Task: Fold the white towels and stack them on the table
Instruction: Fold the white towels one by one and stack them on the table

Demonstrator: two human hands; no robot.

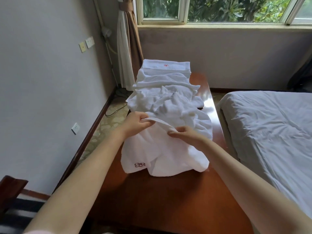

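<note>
A crumpled white towel (162,156) with a red embroidered mark hangs over the near part of the brown wooden table (168,200). My left hand (137,123) pinches its raised hem on the left. My right hand (184,135) pinches the same hem a little to the right. Behind it lies a heap of loose white towels (167,100). At the table's far end sits a stack of folded white towels (166,66) with a red mark on top.
A bed with a grey sheet (270,129) runs along the table's right side. To the left is a narrow strip of patterned floor (108,122) with a cable, then the wall. A curtain (126,48) and window stand beyond the table. A chair corner (11,186) shows at lower left.
</note>
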